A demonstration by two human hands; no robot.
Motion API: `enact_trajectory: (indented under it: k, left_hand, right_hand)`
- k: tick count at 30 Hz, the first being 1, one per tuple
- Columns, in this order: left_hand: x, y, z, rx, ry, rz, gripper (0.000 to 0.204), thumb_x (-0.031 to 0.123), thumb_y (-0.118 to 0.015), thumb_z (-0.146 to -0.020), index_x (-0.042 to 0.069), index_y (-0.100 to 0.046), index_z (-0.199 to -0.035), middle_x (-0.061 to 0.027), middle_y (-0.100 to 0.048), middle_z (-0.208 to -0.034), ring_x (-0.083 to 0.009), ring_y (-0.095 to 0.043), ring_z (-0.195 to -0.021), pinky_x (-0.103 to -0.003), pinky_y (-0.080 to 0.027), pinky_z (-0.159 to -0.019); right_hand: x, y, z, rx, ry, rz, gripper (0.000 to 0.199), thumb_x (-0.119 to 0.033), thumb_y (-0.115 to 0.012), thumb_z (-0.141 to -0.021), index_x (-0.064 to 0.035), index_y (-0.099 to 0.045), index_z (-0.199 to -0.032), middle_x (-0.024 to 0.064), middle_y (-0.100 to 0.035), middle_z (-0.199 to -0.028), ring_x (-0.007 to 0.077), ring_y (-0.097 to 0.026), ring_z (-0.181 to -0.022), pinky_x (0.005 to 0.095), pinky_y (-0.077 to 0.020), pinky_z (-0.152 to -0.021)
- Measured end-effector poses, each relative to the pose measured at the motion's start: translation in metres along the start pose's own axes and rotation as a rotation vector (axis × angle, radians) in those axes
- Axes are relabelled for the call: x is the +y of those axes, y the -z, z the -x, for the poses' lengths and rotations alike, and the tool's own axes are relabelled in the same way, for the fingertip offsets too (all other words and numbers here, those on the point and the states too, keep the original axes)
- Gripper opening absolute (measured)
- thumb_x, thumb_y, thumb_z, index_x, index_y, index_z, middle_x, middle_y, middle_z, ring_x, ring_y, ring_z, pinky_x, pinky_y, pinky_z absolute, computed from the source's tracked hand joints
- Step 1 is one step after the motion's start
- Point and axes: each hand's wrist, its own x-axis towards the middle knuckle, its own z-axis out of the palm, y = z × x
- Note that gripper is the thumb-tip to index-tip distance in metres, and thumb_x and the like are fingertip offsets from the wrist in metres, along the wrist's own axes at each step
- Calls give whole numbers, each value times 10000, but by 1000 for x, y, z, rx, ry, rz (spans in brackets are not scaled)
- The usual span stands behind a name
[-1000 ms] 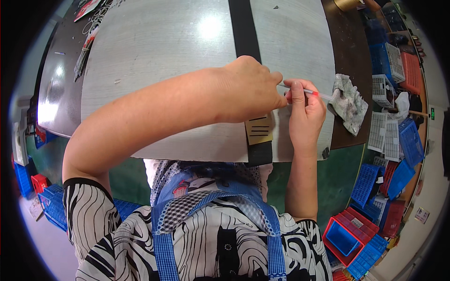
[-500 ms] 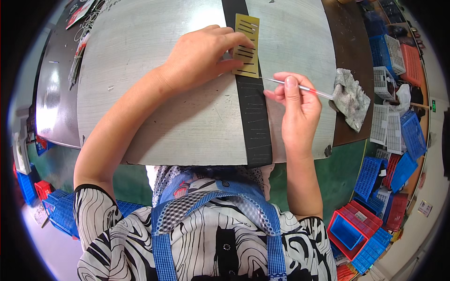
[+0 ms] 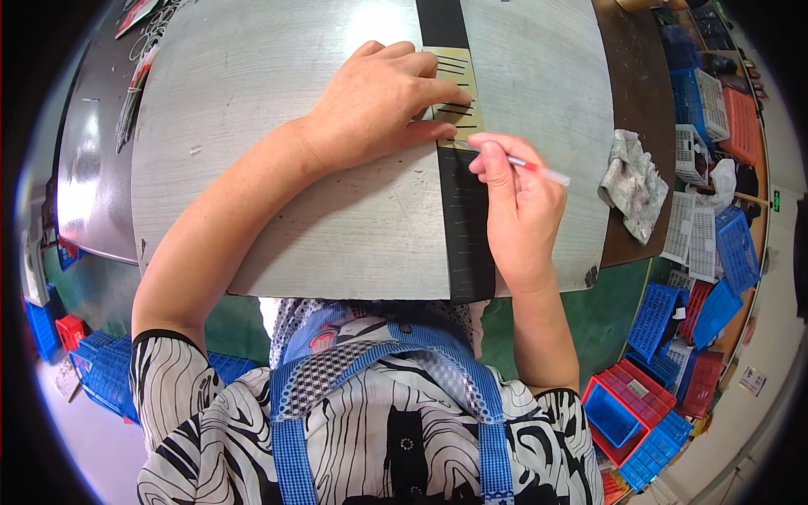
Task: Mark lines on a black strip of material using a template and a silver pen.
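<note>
left hand (image 3: pixel 379 105): mine, palm down, fingers spread flat on the beige slotted card (image 3: pixel 454 93), pinning it; not gripping, just pressing.
right hand (image 3: pixel 518 206): mine, fingers closed together around the thin white stick tool with red band (image 3: pixel 522 164), pen-style; the tip sits at the card's lower edge, beside my left fingertips.
card position: lies on the black strip (image 3: pixel 467 227) that runs down the middle of the round grey metal table (image 3: pixel 252 168), far half of the table, roughly centred on the strip.
doing it well: I'd judge steady downward pressure from the left hand matters most, so the card doesn't slide on the strip while the tip works; keep the tool low-angled, small wrist moves only (tip contact itself too small to see).
near edge: table rim curves just in front of my chest, and the strip runs off it; right wrist sits close to that rim.
right edge: crumpled grey rag (image 3: pixel 633 181) on the brown side surface (image 3: pixel 640 101), near my right hand but apart.
open room: bare grey metal left of my left forearm, plenty for sliding.
floor right: blue and red plastic crates (image 3: pixel 640 412) stacked, well below table level.
far left: loose wires and bits (image 3: pixel 139 71) at the rim, well apart.
</note>
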Motion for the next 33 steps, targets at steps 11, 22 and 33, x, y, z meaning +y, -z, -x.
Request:
enact_trajectory:
  k: [11, 22, 33]
  left_hand:
    - [3, -9, 7, 146, -38, 46, 349, 321, -788, -832, 197, -725, -1151, -82, -583, -1338, -291, -589, -1189, -469, -427, -1103]
    - [7, -7, 2, 70, 89, 25, 669, 411, -792, -822, 130, -530, -1369, -70, -582, -1355, -283, -580, -1260, -528, -338, -1200]
    - [7, -6, 3, 65, 104, 48, 685, 387, -806, -807, 127, -517, -1371, -81, -584, -1353, -289, -560, -1285, -526, -336, -1197]
  right_hand:
    - [-8, -1, -16, -59, 9, 48, 267, -195, -559, -1043, -10, -701, -914, 121, -697, -869, 255, -671, -723, 379, -513, -678]
    - [-1, -3, -38, -28, 147, 240, 259, -201, -570, -1045, -19, -724, -945, 88, -691, -799, 209, -639, -695, 344, -499, -657]
    - [7, 7, -49, 2, 171, 430, 242, -185, -567, -1033, -22, -718, -937, 124, -717, -856, 304, -681, -754, 384, -524, -696]
